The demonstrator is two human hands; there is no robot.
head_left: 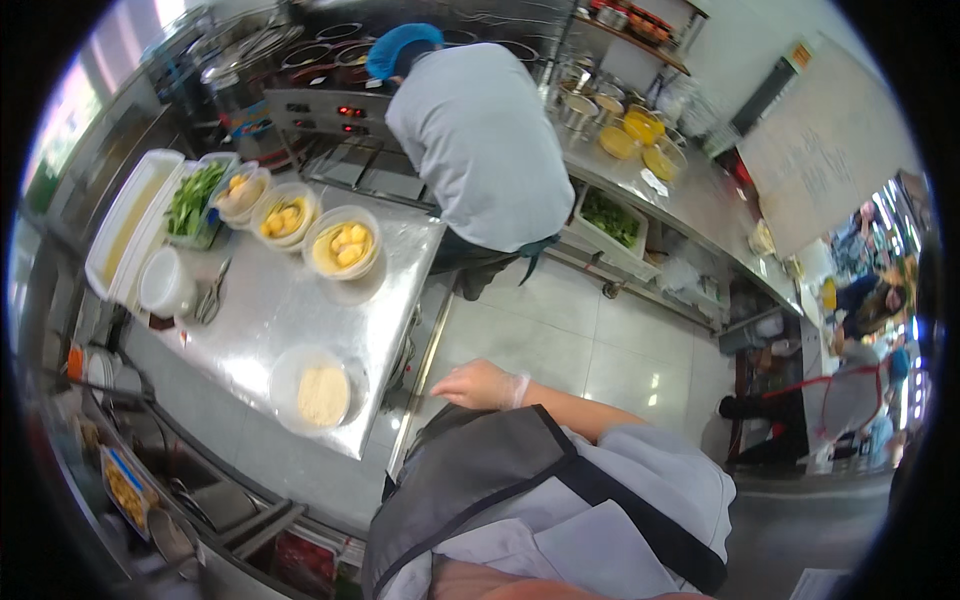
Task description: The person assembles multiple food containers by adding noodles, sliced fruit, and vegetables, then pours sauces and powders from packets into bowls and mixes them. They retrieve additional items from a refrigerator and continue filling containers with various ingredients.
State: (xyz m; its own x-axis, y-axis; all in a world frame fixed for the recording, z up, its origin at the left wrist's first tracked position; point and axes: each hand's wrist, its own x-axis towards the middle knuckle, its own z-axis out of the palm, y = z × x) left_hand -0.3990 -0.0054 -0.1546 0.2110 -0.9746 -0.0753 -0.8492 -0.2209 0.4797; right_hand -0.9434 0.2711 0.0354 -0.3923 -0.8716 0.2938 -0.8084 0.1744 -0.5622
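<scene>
My right hand (478,384) hangs in front of my dark apron (490,455), its fingers loosely bent with nothing visible in them. A clear plastic glove cuff shows at that wrist. My left hand is out of the picture. Nearest to the right hand, across a gap, is the steel table (375,310). On its near corner stands a clear round tub (285,385) holding pale, crumbly powder (323,396). Farther up the table are round plastic tubs with yellow, rounded pieces (347,245), a container of green leaves (196,200), a white tub (166,283) and metal tongs (213,292).
A co-worker (490,140) in a blue cap bends by the stove (325,112), beyond the table. Along the right runs a steel counter (690,205) with pots and yellow-filled bowls. Tiled floor (560,320) lies between. Other people (840,405) stand at the far right.
</scene>
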